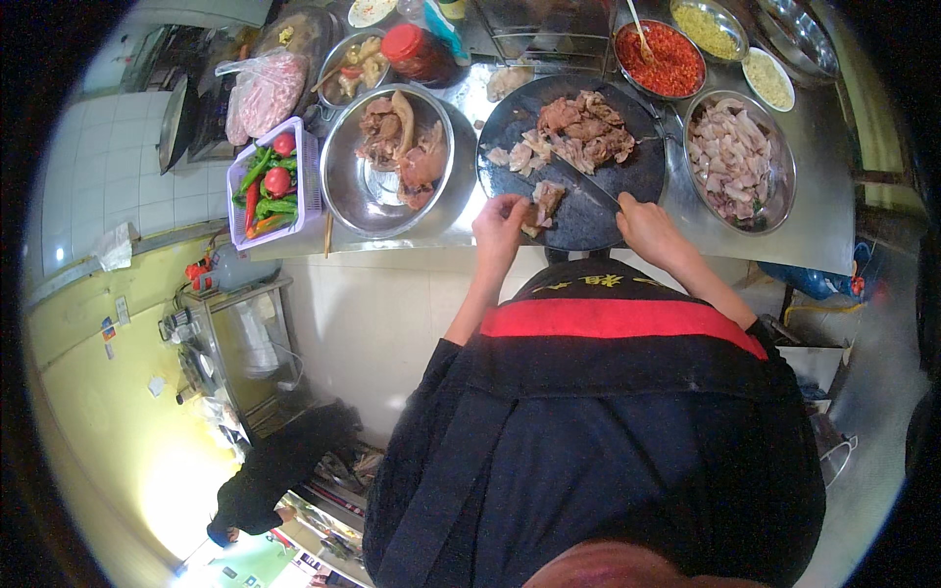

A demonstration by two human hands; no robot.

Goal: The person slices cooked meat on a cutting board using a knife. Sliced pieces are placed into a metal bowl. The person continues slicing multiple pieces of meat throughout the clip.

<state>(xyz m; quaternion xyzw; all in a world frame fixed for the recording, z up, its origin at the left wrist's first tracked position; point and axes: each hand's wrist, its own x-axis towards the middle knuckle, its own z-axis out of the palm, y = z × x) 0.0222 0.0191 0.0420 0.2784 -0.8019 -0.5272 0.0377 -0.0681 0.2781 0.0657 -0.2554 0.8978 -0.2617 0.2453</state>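
Note:
My right hand (653, 234) grips the handle of a kitchen knife (586, 180). Its blade points up and left across a round dark chopping board (507, 117), the tip beside a heap of meat. The bent fingers of my left hand (501, 224) hold the left edge of a piece of cooked meat (545, 204) near the board's front. Behind the blade lies a larger heap of brown meat (588, 128). Several pale cut slices (518, 156) lie left of that heap.
Left of the board, a steel bowl (340, 198) holds large meat pieces, beside a purple basket (312, 169) of peppers and tomatoes. To the right stands a steel bowl of sliced meat (731, 154); behind it, a bowl of chopped red chilli (662, 62). A person (287, 463) in dark clothes bends over behind me.

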